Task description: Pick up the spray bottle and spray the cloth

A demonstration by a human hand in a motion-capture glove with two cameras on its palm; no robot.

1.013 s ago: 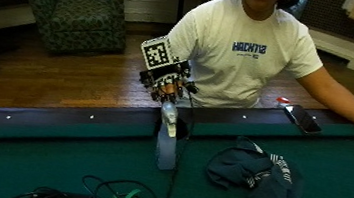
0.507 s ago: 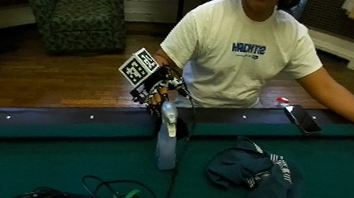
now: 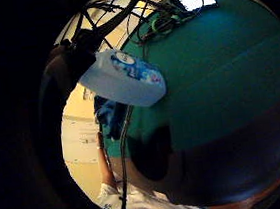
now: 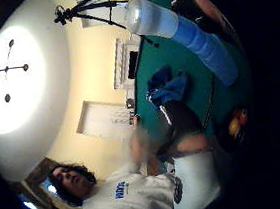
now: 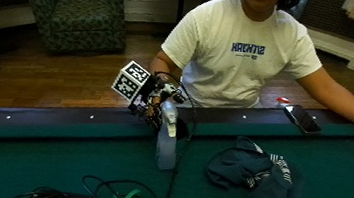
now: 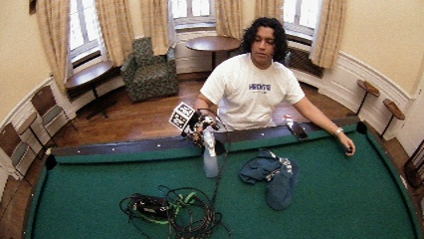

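- Dropping from above the spray bottle [image 5: 166,145], my right hand [image 5: 153,107] has come down and tipped over onto its sprayer head within the last second
- My fingers [image 5: 156,119] now look curled round the head and neck of the spray bottle; the glove hides exactly where each one sits, so I can't say whether one is on the trigger
- The spray bottle itself has not shifted: it stands upright on the green desk [image 5: 331,162], base down on the felt, so I judge the grasp made but the lift not yet begun
- The cloth [image 5: 255,176], a crumpled dark blue heap, lies on the felt near the spray bottle, on the side away from my hand and apart from it; it is untouched
- Next, as I see it, I must lift the spray bottle and turn its nozzle toward the cloth before squeezing
- Its label [image 3: 136,69] is blue and white, but I can read no words on it
- My white T-shirt [image 5: 234,70], behind the spray bottle, carries blue print that seems to begin "HACK"; the rest I cannot make out
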